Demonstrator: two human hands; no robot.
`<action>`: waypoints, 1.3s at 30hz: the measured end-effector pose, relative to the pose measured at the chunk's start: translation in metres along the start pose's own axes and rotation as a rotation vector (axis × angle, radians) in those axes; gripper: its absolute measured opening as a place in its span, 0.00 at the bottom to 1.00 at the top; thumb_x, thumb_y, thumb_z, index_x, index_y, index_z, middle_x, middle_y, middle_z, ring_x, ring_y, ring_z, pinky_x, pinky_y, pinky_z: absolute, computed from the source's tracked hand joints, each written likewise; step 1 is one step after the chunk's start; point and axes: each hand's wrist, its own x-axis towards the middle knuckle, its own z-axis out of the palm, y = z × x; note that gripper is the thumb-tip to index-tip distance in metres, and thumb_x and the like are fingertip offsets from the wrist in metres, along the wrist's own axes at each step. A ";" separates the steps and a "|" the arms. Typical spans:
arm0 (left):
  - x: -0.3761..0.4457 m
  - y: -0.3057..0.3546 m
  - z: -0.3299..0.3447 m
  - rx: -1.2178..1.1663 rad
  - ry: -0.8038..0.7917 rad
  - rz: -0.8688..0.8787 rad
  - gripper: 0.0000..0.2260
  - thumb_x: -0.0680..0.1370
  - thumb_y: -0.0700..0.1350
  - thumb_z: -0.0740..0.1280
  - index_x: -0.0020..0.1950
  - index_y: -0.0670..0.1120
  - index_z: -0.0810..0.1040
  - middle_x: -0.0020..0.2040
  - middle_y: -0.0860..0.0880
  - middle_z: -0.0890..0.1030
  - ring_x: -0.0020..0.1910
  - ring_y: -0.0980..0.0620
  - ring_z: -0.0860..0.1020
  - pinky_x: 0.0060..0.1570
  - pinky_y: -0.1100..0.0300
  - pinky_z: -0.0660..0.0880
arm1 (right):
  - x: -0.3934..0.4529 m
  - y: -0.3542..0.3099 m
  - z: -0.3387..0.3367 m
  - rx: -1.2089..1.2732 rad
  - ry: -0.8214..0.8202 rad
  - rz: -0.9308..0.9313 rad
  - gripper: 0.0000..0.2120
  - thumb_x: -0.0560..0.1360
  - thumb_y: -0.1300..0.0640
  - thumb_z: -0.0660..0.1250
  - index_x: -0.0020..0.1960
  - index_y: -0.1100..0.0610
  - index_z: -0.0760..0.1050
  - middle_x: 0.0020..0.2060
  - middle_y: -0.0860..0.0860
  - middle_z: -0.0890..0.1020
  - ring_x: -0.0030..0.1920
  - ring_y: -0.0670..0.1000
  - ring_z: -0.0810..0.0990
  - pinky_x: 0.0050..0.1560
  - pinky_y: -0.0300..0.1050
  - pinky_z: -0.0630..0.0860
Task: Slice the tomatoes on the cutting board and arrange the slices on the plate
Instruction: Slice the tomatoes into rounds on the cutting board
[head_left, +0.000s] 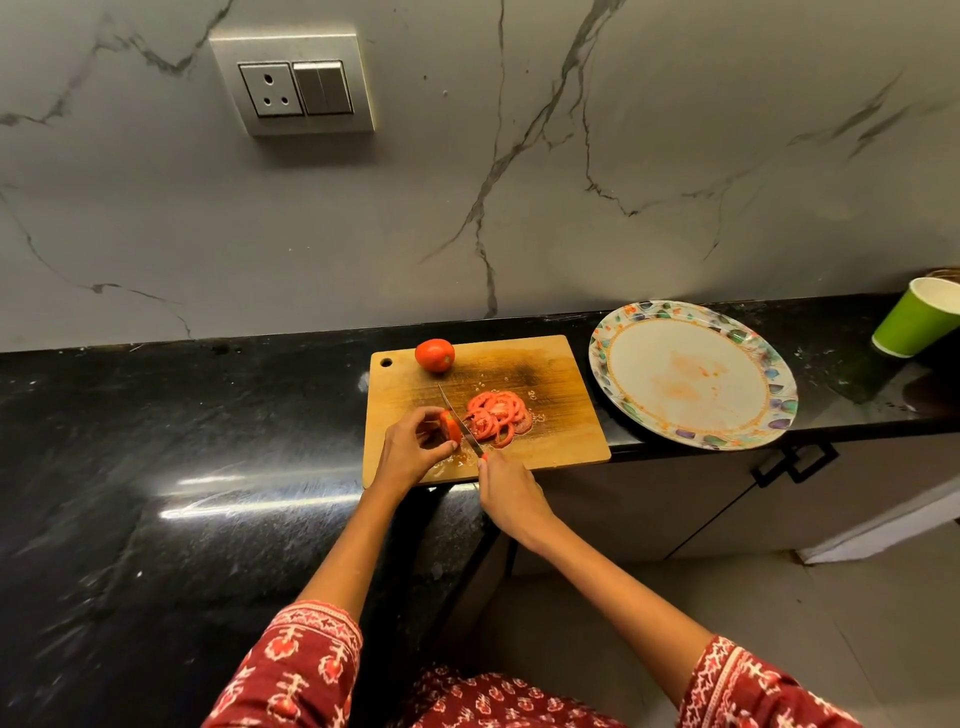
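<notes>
The left hand (410, 449) pinches the tomato stub (451, 427) on the cutting board (561, 374); the right hand (511, 491) is closed around the knife (460, 421). The stub is small, so the blade may slip onto the fingers (447, 451). The plate (779, 384) has no slices.
</notes>
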 end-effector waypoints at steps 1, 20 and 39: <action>0.000 0.001 0.000 -0.004 0.010 -0.004 0.20 0.67 0.39 0.75 0.57 0.43 0.75 0.54 0.45 0.79 0.54 0.50 0.77 0.56 0.59 0.75 | 0.000 0.000 0.000 0.007 0.005 0.005 0.14 0.82 0.54 0.50 0.53 0.62 0.70 0.47 0.59 0.78 0.48 0.59 0.77 0.43 0.50 0.70; 0.002 -0.005 -0.023 0.461 -0.203 -0.132 0.33 0.64 0.46 0.75 0.67 0.49 0.66 0.62 0.47 0.74 0.61 0.47 0.71 0.60 0.50 0.70 | 0.015 0.009 0.001 0.064 0.066 0.038 0.16 0.82 0.55 0.50 0.52 0.65 0.71 0.42 0.61 0.78 0.41 0.59 0.76 0.38 0.47 0.67; 0.006 0.008 0.000 0.017 -0.048 -0.034 0.23 0.69 0.39 0.74 0.62 0.47 0.72 0.59 0.46 0.76 0.55 0.52 0.75 0.54 0.60 0.75 | 0.017 0.014 -0.003 0.041 0.070 0.026 0.16 0.82 0.56 0.50 0.58 0.66 0.70 0.46 0.62 0.80 0.46 0.60 0.79 0.37 0.44 0.65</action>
